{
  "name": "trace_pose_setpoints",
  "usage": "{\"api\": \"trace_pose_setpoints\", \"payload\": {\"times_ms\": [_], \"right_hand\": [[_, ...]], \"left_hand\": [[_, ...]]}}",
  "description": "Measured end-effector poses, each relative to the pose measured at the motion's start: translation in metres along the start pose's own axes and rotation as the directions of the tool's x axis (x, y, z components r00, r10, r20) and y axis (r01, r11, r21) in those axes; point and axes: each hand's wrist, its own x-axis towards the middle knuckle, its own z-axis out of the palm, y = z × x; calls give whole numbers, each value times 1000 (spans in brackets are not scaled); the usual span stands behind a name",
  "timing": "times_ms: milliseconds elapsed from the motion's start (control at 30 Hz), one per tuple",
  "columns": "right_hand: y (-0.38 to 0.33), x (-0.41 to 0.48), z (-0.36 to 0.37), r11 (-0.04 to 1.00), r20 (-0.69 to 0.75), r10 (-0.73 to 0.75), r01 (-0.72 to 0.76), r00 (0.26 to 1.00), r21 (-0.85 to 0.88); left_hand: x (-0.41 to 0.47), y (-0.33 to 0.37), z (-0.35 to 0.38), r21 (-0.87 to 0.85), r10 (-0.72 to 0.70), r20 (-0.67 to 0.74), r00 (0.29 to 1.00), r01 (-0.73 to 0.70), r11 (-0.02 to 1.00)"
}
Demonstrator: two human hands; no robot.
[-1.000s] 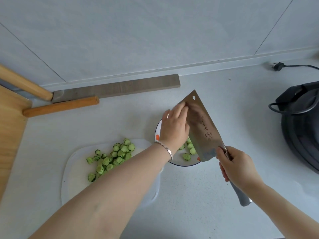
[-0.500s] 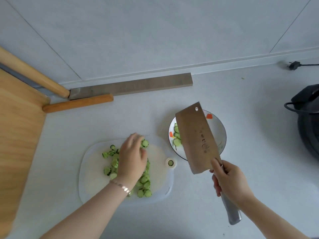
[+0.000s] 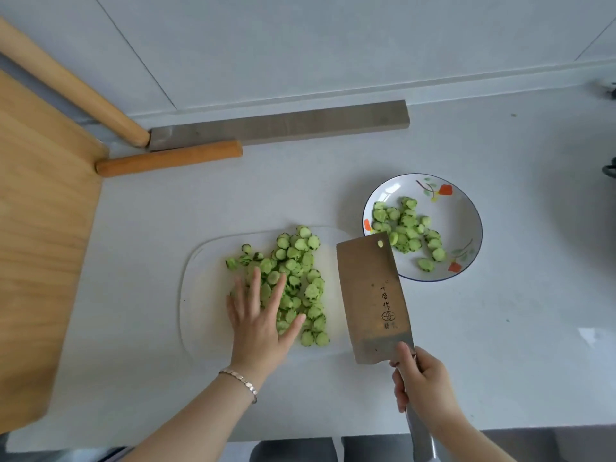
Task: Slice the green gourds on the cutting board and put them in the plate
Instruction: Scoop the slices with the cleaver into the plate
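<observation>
Well, the pale surface (image 3: 500, 345) carries everything, and I'll place things by the cutting board (image 3: 206, 311), the white one lying near its front middle. Just right of the board and a little behind it sits the flowered plate (image 3: 461, 215), holding a share of the gourd slices (image 3: 406, 225). Over the board's right edge is the cleaver (image 3: 370, 295), broad side up, its far corner reaching to the plate's near rim. I cannot tell whether the blade touches the board. My right grip (image 3: 420, 378), in front of the board's right corner, is clenched round the cleaver's handle. My left grip (image 3: 260, 325) lies released on the board's middle, fingers straight and spread, resting on the near side of the heap of slices (image 3: 296, 271) not yet moved across.

The slicing looks done to me, and what's left is ferrying. To do it well, I'd lay the blade low against the board just right of the heap, with the edge touching the plastic. Then I'd sweep slices onto the flat with spread fingers rather than clutching them. A modest load seems wiser, as the rounds are small and likely to roll off. I'd keep the blade level until it is above the plate.
</observation>
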Motion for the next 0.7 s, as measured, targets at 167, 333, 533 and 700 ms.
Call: {"api": "trace_pose_setpoints", "payload": {"times_ms": [167, 333, 533, 700], "right_hand": [[13, -2, 23, 999, 37, 32, -32, 999, 9], [12, 1, 48, 999, 40, 20, -21, 999, 25], [14, 0, 56, 999, 41, 31, -33, 999, 39], [13, 1, 56, 997, 65, 31, -36, 997, 70]], "left_hand": [[-4, 10, 21, -27, 79, -66, 995, -81, 996], [2, 31, 33, -76, -21, -157, 987, 9, 997], [5, 54, 38, -99, -72, -158, 985, 57, 993], [7, 61, 42, -62, -87, -222, 971, 75, 995]]}}
